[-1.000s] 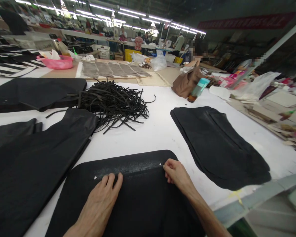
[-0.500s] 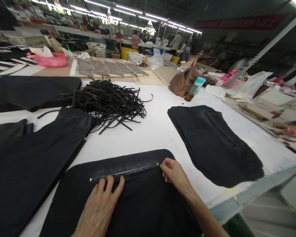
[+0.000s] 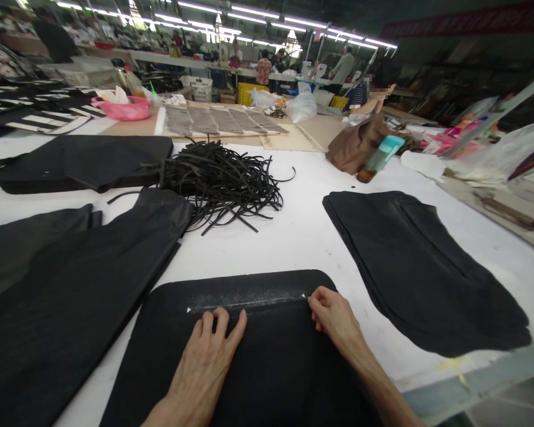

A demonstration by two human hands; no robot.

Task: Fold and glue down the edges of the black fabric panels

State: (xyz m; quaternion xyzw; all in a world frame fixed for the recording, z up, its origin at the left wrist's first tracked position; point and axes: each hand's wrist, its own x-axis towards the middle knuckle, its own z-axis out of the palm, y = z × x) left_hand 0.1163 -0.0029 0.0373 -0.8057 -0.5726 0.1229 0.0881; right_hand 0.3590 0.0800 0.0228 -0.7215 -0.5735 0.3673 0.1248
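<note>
A black cut panel [image 3: 267, 367] with rounded far corners lies on the white table [image 3: 293, 237] right in front of me. A thin black strip [image 3: 253, 305] runs across it below a shiny glued band. My left hand [image 3: 209, 356] lies flat on the panel, fingers stretched out, fingertips pressing the strip near its middle. My right hand [image 3: 333, 317] is curled at the strip's right end, fingers pinched on it.
A stack of black panels [image 3: 422, 267] lies to the right, larger black pieces [image 3: 71, 279] to the left. A heap of black strips [image 3: 222, 178] sits behind. A brown bag [image 3: 356, 145], a teal-capped bottle [image 3: 378, 157] and a pink basin [image 3: 127, 110] stand farther back. People work at distant tables.
My left hand has slid to the right along the strip, closer to my right hand. The right hand stays at the strip's end. The view has shifted slightly.
</note>
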